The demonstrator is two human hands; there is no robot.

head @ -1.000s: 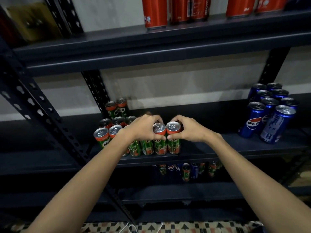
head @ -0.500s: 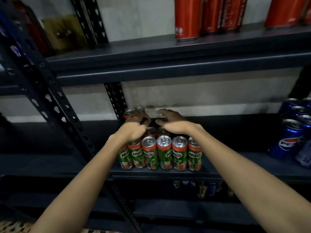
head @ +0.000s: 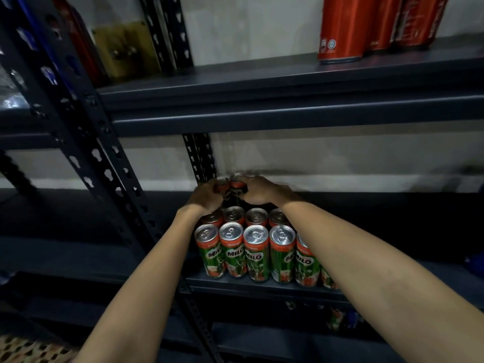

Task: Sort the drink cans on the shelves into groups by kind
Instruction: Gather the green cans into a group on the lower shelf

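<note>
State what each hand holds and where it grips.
The left hand grips the upper side of one green-and-red Milo can at the back of the group; the right hand grips the neighbouring back can the same way.

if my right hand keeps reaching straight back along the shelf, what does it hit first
Probably the pale back wall. The right hand already grips a rear Milo can beside the left hand, and no further cans show behind it, though depth there is hard to judge.
</note>
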